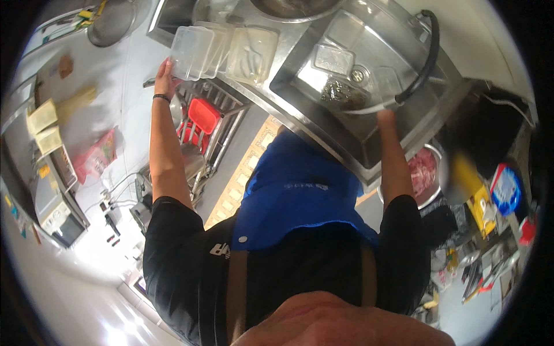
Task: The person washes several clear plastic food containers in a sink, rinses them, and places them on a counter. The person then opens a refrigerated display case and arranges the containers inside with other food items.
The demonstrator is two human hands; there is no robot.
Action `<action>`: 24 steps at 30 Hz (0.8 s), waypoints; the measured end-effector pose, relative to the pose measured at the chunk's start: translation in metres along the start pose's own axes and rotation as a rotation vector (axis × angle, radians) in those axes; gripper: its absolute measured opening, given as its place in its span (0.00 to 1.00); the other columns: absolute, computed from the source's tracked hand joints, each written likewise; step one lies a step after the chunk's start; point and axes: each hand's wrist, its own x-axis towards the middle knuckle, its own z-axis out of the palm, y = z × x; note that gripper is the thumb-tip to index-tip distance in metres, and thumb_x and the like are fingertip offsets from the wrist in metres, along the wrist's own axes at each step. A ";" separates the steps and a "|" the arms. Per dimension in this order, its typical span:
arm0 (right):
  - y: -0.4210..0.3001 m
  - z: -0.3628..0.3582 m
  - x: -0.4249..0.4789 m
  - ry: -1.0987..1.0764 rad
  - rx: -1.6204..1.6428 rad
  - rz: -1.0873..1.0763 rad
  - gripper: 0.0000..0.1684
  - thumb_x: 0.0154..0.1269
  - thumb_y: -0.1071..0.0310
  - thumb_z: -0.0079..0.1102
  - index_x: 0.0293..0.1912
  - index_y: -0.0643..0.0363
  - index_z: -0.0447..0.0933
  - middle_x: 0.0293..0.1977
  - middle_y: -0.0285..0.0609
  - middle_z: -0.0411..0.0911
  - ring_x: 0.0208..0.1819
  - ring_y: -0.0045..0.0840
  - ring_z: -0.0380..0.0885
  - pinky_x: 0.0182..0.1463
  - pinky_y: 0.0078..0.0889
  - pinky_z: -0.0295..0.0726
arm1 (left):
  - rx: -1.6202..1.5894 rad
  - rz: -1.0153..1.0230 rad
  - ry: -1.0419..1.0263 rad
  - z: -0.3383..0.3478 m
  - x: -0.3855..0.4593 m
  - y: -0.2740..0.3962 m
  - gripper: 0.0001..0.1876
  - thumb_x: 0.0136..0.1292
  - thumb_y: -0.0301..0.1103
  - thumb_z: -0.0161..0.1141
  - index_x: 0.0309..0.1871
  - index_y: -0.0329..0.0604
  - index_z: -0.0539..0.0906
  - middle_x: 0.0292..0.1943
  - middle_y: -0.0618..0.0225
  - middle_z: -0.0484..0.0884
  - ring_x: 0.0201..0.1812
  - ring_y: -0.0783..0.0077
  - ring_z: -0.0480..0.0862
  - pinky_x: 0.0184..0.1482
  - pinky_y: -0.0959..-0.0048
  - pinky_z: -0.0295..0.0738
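At the counter's left end, my left hand [164,80] grips the outer edge of a row of overlapping translucent plastic containers or lids [190,52]. Beside them lies a cloudy plastic container [252,54]. My right hand [386,116] is over the stainless steel sink [320,134], closed around the end of a black flexible faucet hose [429,56]; its fingers are mostly hidden. A pale streak, seemingly water, runs left from the hose end. Clear plastic containers [333,59] lie in the sink near the drain [357,76], beside a dark wet patch.
A large metal bowl [296,11] stands behind the sink's left side. Below the counter at left is a metal rack [225,116] with a red basket [204,116]. To the right, a metal bowl holds raw meat [422,171]. A blue apron [303,186] hangs close to the sink edge.
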 end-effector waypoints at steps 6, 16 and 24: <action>-0.098 -0.128 -0.112 0.517 0.108 -0.018 0.10 0.62 0.68 0.56 0.39 0.58 0.84 0.45 0.46 0.84 0.54 0.40 0.81 0.57 0.47 0.81 | 0.359 0.279 0.295 -0.016 0.023 -0.027 0.30 0.72 0.48 0.60 0.69 0.38 0.73 0.65 0.55 0.77 0.66 0.53 0.76 0.60 0.53 0.77; -0.175 -0.239 -0.181 0.529 0.275 -0.105 0.07 0.56 0.74 0.59 0.32 0.55 0.84 0.36 0.41 0.81 0.45 0.40 0.79 0.52 0.43 0.77 | 0.421 1.177 -0.687 0.233 -0.163 -0.016 0.36 0.55 0.37 0.75 0.67 0.45 0.74 0.68 0.52 0.71 0.70 0.44 0.68 0.72 0.53 0.65; -0.077 -0.136 -0.192 0.774 1.753 0.328 0.12 0.59 0.71 0.64 0.43 0.62 0.85 0.45 0.41 0.86 0.47 0.24 0.81 0.53 0.30 0.77 | 0.617 1.255 -1.095 0.391 -0.185 -0.035 0.34 0.51 0.38 0.76 0.65 0.49 0.78 0.63 0.58 0.79 0.68 0.53 0.74 0.69 0.60 0.71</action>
